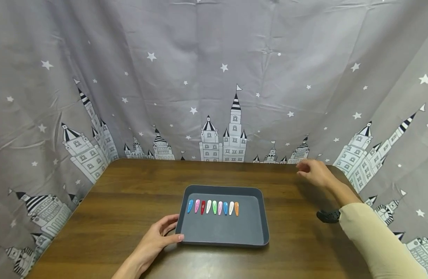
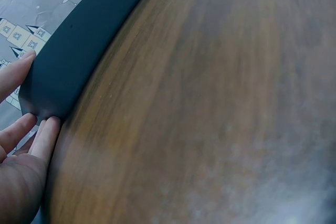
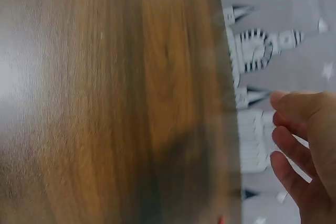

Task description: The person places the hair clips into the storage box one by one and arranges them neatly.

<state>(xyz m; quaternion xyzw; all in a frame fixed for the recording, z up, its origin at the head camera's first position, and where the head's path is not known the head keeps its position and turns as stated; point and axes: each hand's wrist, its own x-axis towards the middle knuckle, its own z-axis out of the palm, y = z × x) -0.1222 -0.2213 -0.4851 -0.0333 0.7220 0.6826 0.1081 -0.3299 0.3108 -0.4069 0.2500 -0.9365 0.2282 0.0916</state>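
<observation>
A row of several snap hair clips (image 1: 215, 207) in blue, pink, red, white, green and orange lies in the upper left part of a shallow grey tray (image 1: 231, 232). My left hand (image 1: 154, 236) holds the tray by its near left corner: the thumb lies over the rim and the fingers touch the outer side. The left wrist view shows those fingertips (image 2: 51, 124) against the dark tray wall (image 2: 68, 51). Away to the right, my right hand (image 1: 315, 172) is raised near the table's far right corner. Its fingers (image 3: 289, 177) are loosely bent, and nothing shows between them.
The brown wooden table (image 1: 137, 186) ends at a grey curtain (image 1: 269, 77) printed with castles and stars. A black object (image 1: 328, 216), partly behind the right sleeve, is at the right wrist. A tiny red spot (image 3: 221, 220) at the right wrist view's bottom edge is unclear.
</observation>
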